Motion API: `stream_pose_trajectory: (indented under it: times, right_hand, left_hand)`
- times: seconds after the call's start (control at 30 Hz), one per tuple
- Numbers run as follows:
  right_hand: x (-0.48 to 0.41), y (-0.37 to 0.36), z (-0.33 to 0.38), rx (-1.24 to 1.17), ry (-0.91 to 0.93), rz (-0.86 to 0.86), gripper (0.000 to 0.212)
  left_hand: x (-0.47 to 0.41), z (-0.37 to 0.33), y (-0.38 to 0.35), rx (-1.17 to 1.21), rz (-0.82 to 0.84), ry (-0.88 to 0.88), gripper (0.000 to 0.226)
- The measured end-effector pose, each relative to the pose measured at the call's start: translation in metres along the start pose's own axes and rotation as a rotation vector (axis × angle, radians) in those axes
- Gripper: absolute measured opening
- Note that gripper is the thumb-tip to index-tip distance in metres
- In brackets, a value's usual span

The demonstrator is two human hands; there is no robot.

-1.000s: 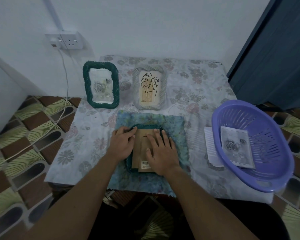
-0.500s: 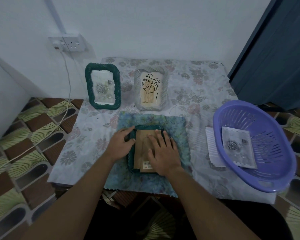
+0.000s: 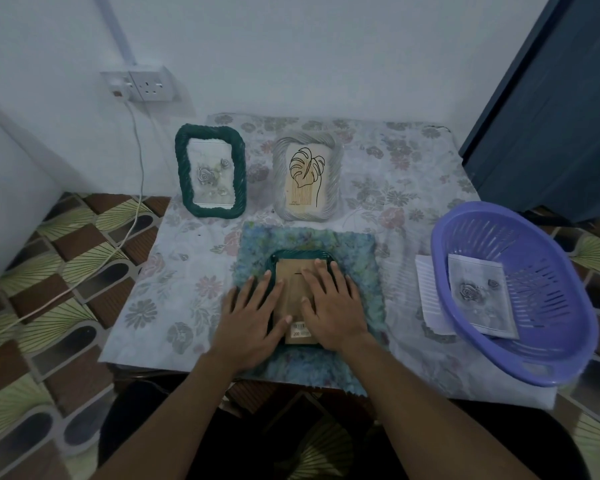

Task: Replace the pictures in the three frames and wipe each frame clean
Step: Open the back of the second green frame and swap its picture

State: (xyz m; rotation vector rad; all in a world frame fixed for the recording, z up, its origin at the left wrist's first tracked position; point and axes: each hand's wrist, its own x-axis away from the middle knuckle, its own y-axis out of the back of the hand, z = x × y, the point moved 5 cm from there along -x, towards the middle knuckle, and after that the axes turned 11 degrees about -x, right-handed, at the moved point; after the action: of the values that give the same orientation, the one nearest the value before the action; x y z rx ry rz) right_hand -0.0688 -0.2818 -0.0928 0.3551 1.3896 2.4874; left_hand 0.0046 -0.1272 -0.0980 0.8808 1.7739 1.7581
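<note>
Two frames stand upright at the back of the counter [image 3: 413, 168]. The green frame [image 3: 210, 171], in the upper left, holds a rose picture. The grey frame [image 3: 307, 178], just right of it, holds a leaf drawing. Whether these are the new pictures, or whether either frame has been wiped, cannot be told.

The third frame [image 3: 302, 252] lies face down at the centre, on a blue cloth [image 3: 361, 251]. Its brown backing [image 3: 291, 282] faces up, with a small label at the near edge. So this one looks mid-swap, with the backing either being pressed home or about to come off. It is probably not yet wiped, and it has not been stood up.

The left hand [image 3: 253, 317] lies flat with straight fingers over the frame's left rim and the backing's edge. The right hand [image 3: 329, 303] lies flat on the backing's right side. Neither hand grips anything.

At the right, a purple basket [image 3: 541, 258] holds a rose print [image 3: 478, 299], and a lined paper [image 3: 425, 289] lies half under its left edge.

The third frame is dark green with a twisted, rope-like rim, much like the green one standing behind it.
</note>
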Motion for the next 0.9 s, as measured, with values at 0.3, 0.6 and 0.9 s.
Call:
stream_pose_trajectory:
  times: [0.3, 0.6, 0.9]
  right_hand:
    - [-0.001, 0.001, 0.001, 0.01, -0.011, 0.012, 0.078]
    - [-0.01, 0.018, 0.001, -0.313, -0.136, 0.031, 0.054]
    - [-0.02, 0.037, -0.017, -0.418, -0.324, -0.226, 0.041]
  left_hand:
    - [0.002, -0.002, -0.002, -0.035, -0.048, 0.01, 0.073]
    - [0.001, -0.003, -0.001, -0.045, -0.043, 0.007, 0.074]
    - [0.003, -0.002, 0.002, -0.023, -0.034, 0.015, 0.076]
